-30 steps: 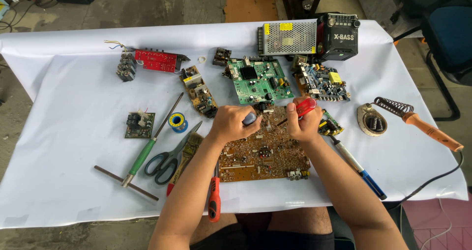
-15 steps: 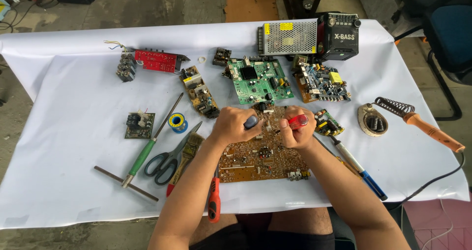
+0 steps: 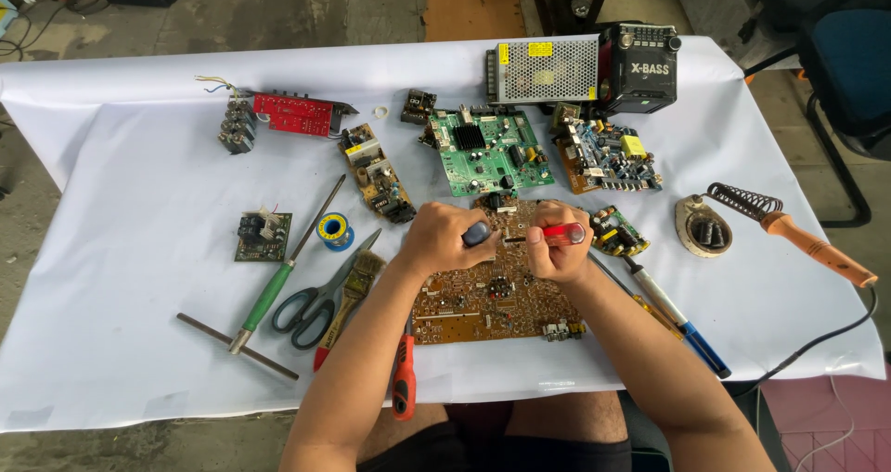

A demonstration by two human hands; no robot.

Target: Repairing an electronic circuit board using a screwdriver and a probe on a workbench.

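The big board (image 3: 483,296) under the hands is brown with tiny dots and lines. The cloth (image 3: 139,203) is white, one board (image 3: 487,152) is green, another (image 3: 292,115) is red. The scissors (image 3: 311,305) have grey handles, and the solder roll (image 3: 334,231) is blue and yellow.

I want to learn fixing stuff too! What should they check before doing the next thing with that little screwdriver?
1. Left hand grips the dark end of the small screwdriver: ok.
2. Right hand grips the red end: ok.
3. Brown circuit board lies flat on the white table under both hands: ok.
4. Screwdriver tip intact: cannot tell, the hands hide it.
5. Soldering iron rests in its stand, away from the hands: ok.
6. Scissors and brush lie left of the left arm, not touching it: ok.
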